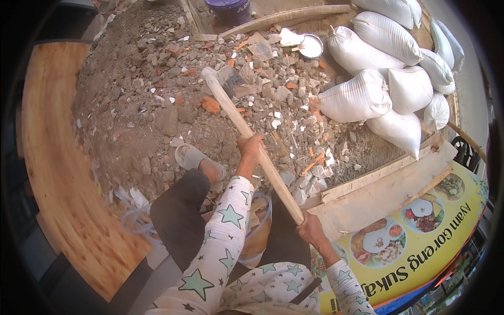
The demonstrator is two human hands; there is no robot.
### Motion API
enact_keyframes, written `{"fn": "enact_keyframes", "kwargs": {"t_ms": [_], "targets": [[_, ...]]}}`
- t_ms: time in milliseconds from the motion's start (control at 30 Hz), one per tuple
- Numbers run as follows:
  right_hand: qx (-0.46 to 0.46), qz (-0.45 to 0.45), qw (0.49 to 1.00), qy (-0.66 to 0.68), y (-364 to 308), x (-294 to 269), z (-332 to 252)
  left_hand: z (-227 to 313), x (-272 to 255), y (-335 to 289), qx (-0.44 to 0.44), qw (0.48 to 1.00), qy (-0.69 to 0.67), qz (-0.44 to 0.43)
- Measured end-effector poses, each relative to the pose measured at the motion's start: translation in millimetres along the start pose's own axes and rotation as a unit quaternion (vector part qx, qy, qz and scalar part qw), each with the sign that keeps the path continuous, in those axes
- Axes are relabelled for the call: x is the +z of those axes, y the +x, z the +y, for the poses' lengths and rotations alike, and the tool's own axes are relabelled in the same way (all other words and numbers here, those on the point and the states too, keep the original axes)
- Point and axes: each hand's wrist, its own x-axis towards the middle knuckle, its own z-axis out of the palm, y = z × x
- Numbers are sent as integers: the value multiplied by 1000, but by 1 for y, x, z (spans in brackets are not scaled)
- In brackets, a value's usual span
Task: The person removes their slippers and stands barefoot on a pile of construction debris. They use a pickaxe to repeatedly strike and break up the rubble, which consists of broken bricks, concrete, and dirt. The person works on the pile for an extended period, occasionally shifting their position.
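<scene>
Both of my hands are closed round the pale wooden handle of a hoe, which slants from the lower right up to the far left. My left hand grips it near the middle. Closer to my body, my right hand wraps round the near end. At the far end, the grey hoe blade rests against a heap of rubble, its lower edge partly hidden among the debris. The heap mixes brown soil, stones, orange brick bits and white fragments.
My sandalled foot stands on the rubble. Filled white sacks are piled at the right. A purple bucket is at the back, a long wooden board at the left. A yellow food banner and planks lie lower right.
</scene>
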Motion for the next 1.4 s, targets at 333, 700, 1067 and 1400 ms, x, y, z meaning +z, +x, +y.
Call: {"fn": "enact_keyframes", "kwargs": {"t_ms": [333, 700, 1067, 1400], "targets": [[84, -68, 988, -112, -113, -28, 78, -112, -6, -128, -175, 979, -93, 49], [-42, 56, 998, -7, 58, 6, 33, 43, 31, -43, 116, 984, -114, -70], [-50, 77, 973, 211, 197, 57, -75, 39, 52, 40, 124, 968, 218, -14], [-21, 92, 985, 146, 141, 36, -73, 26, 42, 52, 176, 952, 249, 28]]}}
